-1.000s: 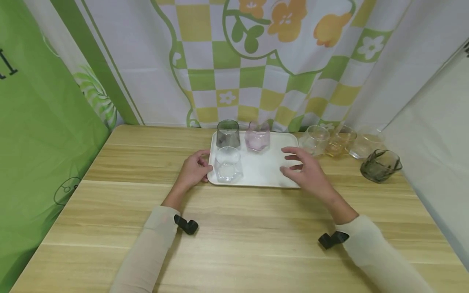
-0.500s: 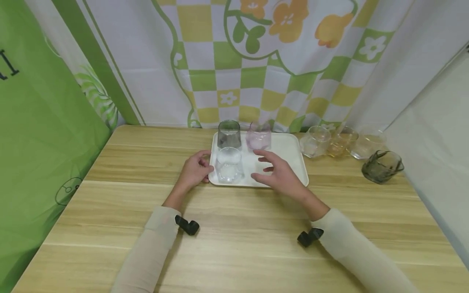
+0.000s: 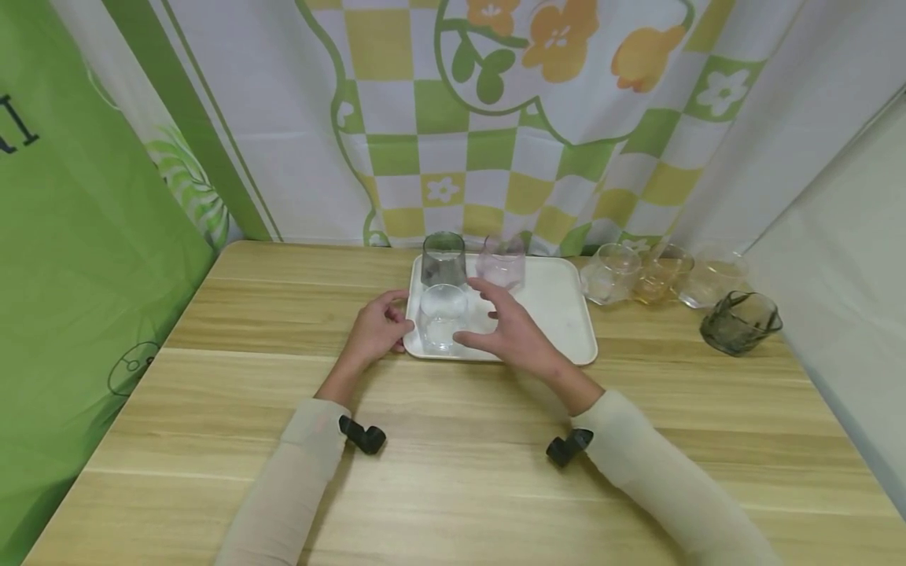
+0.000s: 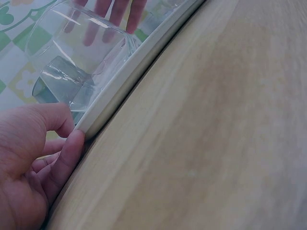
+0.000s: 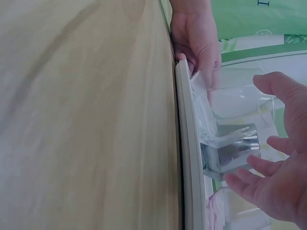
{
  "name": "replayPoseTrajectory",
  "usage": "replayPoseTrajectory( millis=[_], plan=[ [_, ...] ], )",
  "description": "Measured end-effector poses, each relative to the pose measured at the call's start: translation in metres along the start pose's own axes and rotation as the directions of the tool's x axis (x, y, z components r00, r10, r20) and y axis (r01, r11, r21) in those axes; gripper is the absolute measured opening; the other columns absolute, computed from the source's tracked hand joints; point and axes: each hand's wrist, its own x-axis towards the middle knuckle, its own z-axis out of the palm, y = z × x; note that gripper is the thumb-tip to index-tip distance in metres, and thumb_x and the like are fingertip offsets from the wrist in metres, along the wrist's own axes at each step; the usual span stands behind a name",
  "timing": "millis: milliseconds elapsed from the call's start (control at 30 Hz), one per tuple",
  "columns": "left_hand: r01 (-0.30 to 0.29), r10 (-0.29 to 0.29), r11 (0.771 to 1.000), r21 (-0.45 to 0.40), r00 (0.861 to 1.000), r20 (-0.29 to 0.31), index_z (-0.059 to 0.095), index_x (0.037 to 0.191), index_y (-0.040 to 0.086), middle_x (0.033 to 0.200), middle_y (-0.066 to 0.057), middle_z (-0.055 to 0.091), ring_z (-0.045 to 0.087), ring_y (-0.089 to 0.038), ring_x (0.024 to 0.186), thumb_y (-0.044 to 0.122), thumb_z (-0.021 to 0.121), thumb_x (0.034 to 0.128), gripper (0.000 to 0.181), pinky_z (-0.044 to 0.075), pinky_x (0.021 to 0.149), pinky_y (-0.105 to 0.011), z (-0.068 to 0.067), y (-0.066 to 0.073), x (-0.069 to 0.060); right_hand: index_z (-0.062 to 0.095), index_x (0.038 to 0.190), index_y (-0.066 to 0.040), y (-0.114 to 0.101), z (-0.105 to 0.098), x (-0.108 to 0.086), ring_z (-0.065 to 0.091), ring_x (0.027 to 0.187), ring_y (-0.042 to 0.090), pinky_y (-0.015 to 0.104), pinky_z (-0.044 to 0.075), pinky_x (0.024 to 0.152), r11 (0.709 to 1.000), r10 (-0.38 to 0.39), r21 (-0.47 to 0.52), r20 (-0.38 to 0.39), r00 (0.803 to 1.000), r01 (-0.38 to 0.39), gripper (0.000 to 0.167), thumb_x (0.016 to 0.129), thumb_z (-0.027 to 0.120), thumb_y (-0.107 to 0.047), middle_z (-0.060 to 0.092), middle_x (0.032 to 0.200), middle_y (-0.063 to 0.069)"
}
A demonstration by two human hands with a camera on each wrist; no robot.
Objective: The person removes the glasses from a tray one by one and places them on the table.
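A patterned curtain (image 3: 392,106) hangs behind the wooden table (image 3: 453,487). On the table lies the white tray (image 3: 559,314), near its far edge. The left hand (image 3: 373,326) pinches the tray at its left edge, with the thumb and the bent forefinger. The right hand (image 3: 513,330) is above the tray, its thumb and fingers spread wide, to the right of the clear glass (image 3: 442,314); whether it touches this glass, I cannot tell. The clear glass stands upright at the tray's left front, the grey glass (image 3: 443,255) stands behind it, and the pink glass (image 3: 501,263) is beside the grey one. To the right of the tray, on the table, stand four more glasses: two colourless ones, the amber glass (image 3: 654,283) between them, and the dark glass (image 3: 739,324) nearer to the person.
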Motion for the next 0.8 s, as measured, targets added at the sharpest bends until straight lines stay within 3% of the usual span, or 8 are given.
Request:
replayPoseTrajectory(
  millis=[200, 500, 800],
  plan=[
    [-0.004, 0.004, 1.0, -0.007, 1.0, 0.008, 0.054, 0.144, 0.003, 0.091, -0.013, 0.058, 0.061, -0.02, 0.057, 0.001, 0.069, 0.0878, 0.058, 0.063, 0.052, -0.035, 0.0, 0.0, 0.0, 0.039, 0.157, -0.007, -0.001, 0.006, 0.007, 0.038, 0.142, 0.03, 0.059, 0.047, 0.106, 0.999, 0.03, 0.022, 0.022, 0.999, -0.031, 0.088, 0.085, 0.087, -0.025, 0.039, 0.158, 0.01],
    [0.006, -0.006, 1.0, -0.007, 1.0, 0.005, 0.054, 0.144, 0.004, 0.092, -0.013, 0.058, 0.062, -0.02, 0.057, 0.0, 0.069, 0.0882, 0.058, 0.063, 0.053, -0.034, -0.001, -0.001, 0.0, 0.039, 0.156, -0.008, -0.002, 0.013, 0.015, 0.042, 0.138, 0.042, 0.057, 0.05, 0.103, 0.997, 0.038, 0.063, 0.037, 0.999, -0.041, 0.089, 0.084, 0.087, -0.027, 0.041, 0.157, 0.011],
    [0.003, -0.003, 1.0, -0.009, 1.0, 0.006, 0.054, 0.144, 0.004, 0.09, -0.013, 0.058, 0.061, -0.019, 0.056, 0.001, 0.069, 0.0889, 0.057, 0.062, 0.052, -0.034, 0.0, -0.003, 0.002, 0.041, 0.154, -0.008, -0.001, 0.019, 0.02, 0.043, 0.138, 0.041, 0.057, 0.047, 0.106, 0.999, 0.049, 0.019, 0.046, 0.998, -0.05, 0.086, 0.084, 0.087, -0.027, 0.044, 0.154, 0.015]
  ],
)
